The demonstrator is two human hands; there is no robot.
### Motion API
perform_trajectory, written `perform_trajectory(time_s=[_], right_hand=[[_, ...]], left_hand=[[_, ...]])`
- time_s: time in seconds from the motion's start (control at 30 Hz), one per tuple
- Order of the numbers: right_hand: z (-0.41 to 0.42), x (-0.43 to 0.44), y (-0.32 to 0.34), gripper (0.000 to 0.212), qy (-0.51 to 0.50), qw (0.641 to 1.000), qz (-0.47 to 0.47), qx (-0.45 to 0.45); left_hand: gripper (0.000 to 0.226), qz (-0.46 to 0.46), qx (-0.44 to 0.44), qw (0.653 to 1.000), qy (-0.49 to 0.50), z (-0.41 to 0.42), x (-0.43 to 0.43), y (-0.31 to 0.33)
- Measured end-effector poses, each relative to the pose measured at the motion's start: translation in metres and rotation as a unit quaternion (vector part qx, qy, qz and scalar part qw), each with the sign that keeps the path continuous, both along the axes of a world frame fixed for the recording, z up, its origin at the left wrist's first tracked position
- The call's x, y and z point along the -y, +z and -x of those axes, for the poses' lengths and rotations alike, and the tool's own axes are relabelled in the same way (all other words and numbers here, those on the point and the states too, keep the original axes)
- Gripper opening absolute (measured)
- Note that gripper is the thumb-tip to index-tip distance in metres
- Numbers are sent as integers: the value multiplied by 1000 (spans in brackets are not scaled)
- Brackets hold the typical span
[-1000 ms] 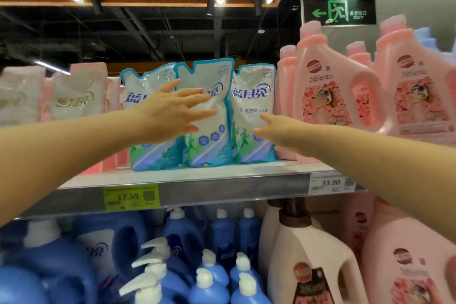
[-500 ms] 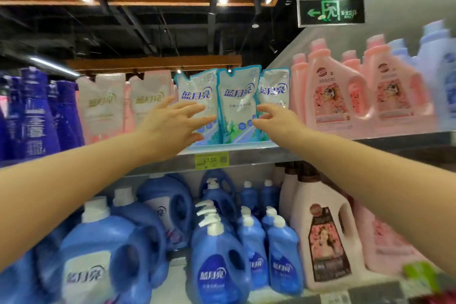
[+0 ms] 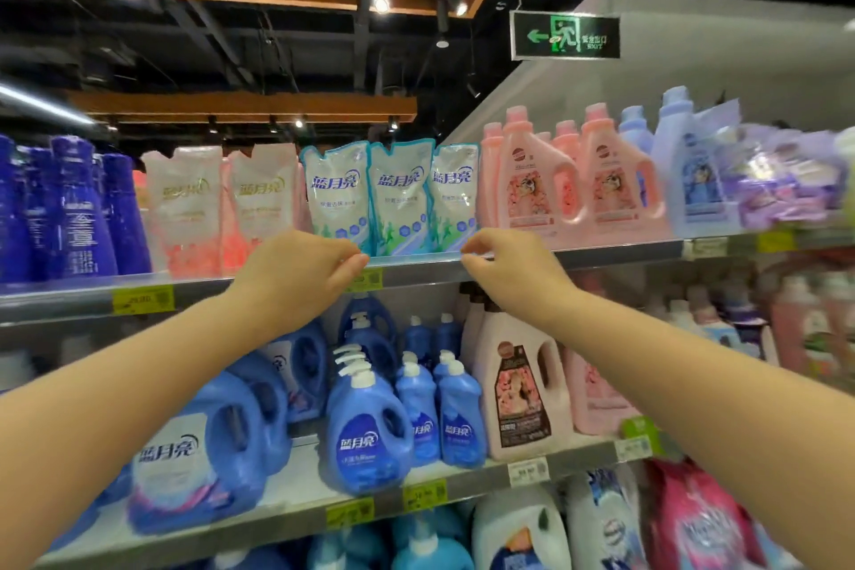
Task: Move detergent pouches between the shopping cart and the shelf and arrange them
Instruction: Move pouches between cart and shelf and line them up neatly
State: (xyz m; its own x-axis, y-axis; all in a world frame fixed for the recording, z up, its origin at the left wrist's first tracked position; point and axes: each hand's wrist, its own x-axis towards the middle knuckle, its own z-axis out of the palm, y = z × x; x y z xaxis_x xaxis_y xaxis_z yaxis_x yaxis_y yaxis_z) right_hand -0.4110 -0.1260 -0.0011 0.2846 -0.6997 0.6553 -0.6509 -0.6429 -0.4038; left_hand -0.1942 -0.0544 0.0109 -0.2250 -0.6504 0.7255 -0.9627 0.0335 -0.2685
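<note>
Three blue-and-white detergent pouches stand upright side by side on the top shelf (image 3: 610,254): a left pouch (image 3: 337,195), a middle pouch (image 3: 400,199) and a right pouch (image 3: 455,195). My left hand (image 3: 300,280) hangs just below and in front of the left pouch, level with the shelf edge, fingers loosely curled and holding nothing. My right hand (image 3: 511,274) is in the same pose below the right pouch, also with nothing in it. Neither hand touches a pouch. No shopping cart is in view.
Pink-and-white pouches (image 3: 222,208) stand left of the blue ones, and dark blue bottles (image 3: 74,213) further left. Pink jugs (image 3: 569,181) stand close on the right. Blue detergent bottles (image 3: 365,430) and a pink jug (image 3: 518,389) fill the lower shelf.
Both hands have come off the pouches, dropped to the shelf edge and curled loosely. The view has backed away from the shelf, so more of it shows.
</note>
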Motion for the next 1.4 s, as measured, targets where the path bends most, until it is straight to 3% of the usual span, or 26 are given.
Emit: perform_trajectory(time_s=[0.43, 0.67, 0.8, 1.1, 1.4], right_hand=[[186, -122, -66, 25, -57, 997, -37, -48], [284, -203, -111, 24, -113, 992, -57, -31], [344, -252, -149, 23, -163, 981, -102, -23], [465, -369, -269, 23, -355, 905, -235, 26], [476, -441, -353, 25, -361, 855, -356, 108]], left_hand=[[42, -51, -145, 987, -39, 215, -108, -58], [38, -71, -182, 972, -131, 316, -145, -106], [39, -109, -210, 945, -224, 383, -166, -145], [29, -273, -253, 871, -323, 527, -217, -262], [17, -374, -286, 839, -272, 556, -273, -353]])
